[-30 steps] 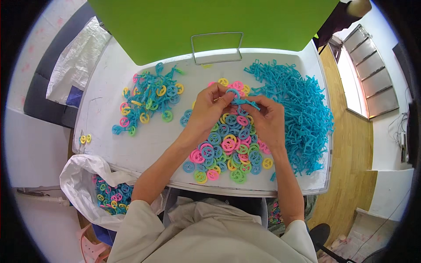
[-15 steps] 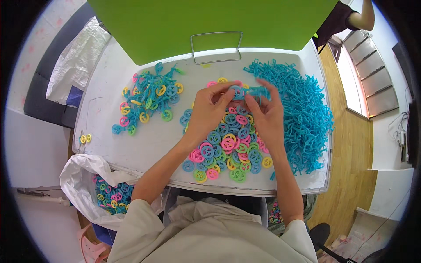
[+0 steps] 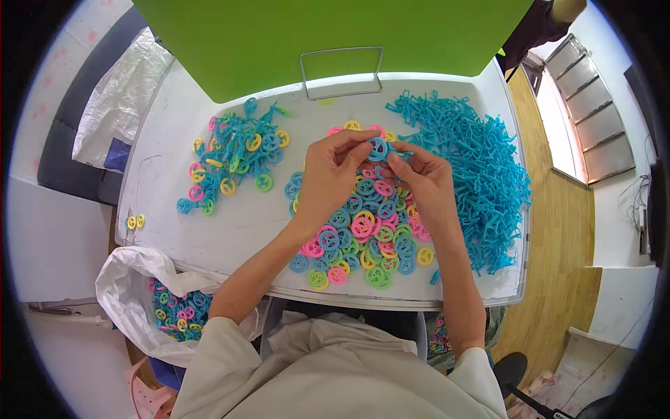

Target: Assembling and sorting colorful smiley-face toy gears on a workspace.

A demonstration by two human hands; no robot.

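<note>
My left hand (image 3: 331, 171) pinches a blue spoked plastic wheel (image 3: 378, 149) between thumb and fingers, above the pile. Close against its right side, my right hand (image 3: 424, 180) is closed on a teal plastic strip, which its fingers mostly hide. Below both hands spreads a heap of small spoked wheels (image 3: 363, 227) in pink, blue, green and yellow. To the right lies a large mound of teal plastic strips (image 3: 488, 188). At the left is a smaller pile of teal strips with coloured wheels on them (image 3: 237, 150).
A green panel (image 3: 335, 35) with a wire handle (image 3: 342, 73) stands at the back of the white table (image 3: 251, 251). Two yellow wheels (image 3: 135, 222) lie at the left edge. A white sack (image 3: 125, 279) of similar pieces hangs open below left. Another person's arm (image 3: 565, 10) shows at upper right.
My right fingers have curled inward, and the teal strip that showed between them is now mostly hidden. The blue wheel stays in my left hand, its face turned more into view.
</note>
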